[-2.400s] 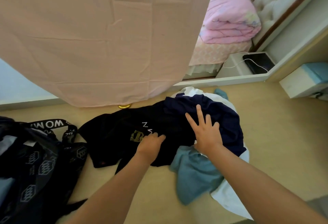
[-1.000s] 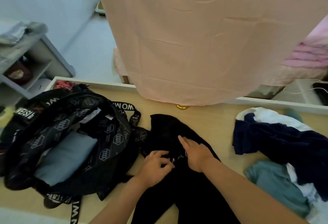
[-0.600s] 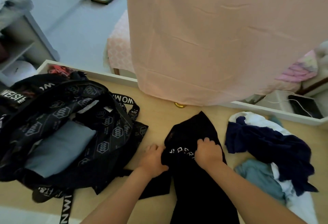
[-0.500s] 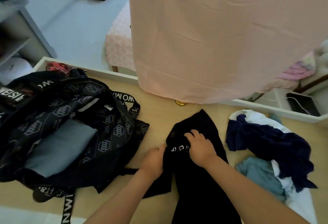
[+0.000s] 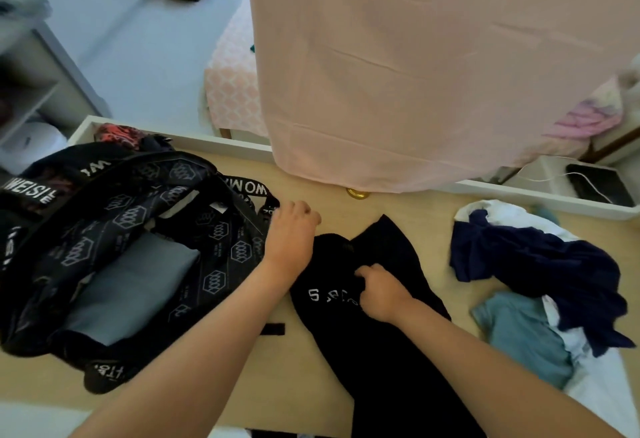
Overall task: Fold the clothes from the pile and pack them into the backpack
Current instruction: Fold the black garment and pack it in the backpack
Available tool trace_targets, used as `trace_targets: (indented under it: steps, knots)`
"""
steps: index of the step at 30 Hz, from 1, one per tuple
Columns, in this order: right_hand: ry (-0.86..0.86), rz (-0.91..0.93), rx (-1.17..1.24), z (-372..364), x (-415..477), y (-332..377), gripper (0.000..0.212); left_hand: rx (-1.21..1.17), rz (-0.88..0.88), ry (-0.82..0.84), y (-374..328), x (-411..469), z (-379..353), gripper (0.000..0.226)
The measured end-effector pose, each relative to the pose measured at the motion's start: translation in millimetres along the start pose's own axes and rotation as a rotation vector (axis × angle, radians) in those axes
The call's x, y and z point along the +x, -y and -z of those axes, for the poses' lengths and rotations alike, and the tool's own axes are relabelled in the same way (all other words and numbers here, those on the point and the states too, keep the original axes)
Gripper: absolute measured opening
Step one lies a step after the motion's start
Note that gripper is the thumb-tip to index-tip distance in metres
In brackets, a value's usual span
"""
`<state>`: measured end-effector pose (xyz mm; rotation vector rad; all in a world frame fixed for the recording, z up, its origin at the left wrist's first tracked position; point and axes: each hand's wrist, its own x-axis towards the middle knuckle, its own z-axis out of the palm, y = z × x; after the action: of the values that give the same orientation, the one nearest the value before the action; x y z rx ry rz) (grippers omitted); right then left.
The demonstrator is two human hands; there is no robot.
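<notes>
Right hand has its fingers curled into the black garment, bunching the cloth just above a row of white letters. The left hand sits at ten o'clock from it, knuckles up and fingers bent downward beside the lettered strap; whether it grips anything cannot be told. The black garment lies stretched on the light wooden surface, running from the middle of the view toward six o'clock, with one pointed end toward twelve. At nine o'clock from the garment lies the backpack, black with a pale hexagon print, its mouth gaping toward the viewer and a folded grey piece lying inside it. At three o'clock from the garment, apart from it, is the pile: a navy piece on top, a teal piece under its near edge, and a white piece beneath both. At twelve o'clock a large pink cloth hangs down and hides most of the far side. At two o'clock a dark flat device lies with a white cable across it.
</notes>
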<state>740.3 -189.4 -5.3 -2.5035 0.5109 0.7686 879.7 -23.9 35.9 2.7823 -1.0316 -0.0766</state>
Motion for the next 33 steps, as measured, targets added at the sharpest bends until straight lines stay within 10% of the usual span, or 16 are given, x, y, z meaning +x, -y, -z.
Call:
trace_targets:
  steps: [5,11,16,19,25,33]
  knots:
    - [-0.165,0.168,-0.32,33.0,34.7,-17.8,0.066,0.157,-0.028,0.433,-9.8,-43.4,-45.5,0.067]
    - [-0.065,0.28,-0.459,33.4,69.7,-32.6,0.088,0.197,0.023,0.368,-22.2,-55.3,-50.6,0.072]
    - [-0.244,0.276,-0.563,48.1,56.7,-34.8,0.016,0.063,0.156,0.376,-39.1,-29.6,-32.7,0.082]
    - [-0.511,0.487,-0.39,68.7,47.4,-45.9,0.018,-0.076,0.119,0.291,-50.8,-13.4,-21.3,0.092]
    - [-0.435,0.673,0.171,144.7,4.7,-28.8,0.018,-0.483,0.044,0.296,-76.0,18.4,20.8,0.103]
    - [-0.475,0.683,0.4,217.8,-76.4,-7.2,0.023,-0.499,0.017,0.301,-78.1,8.0,103.1,0.012]
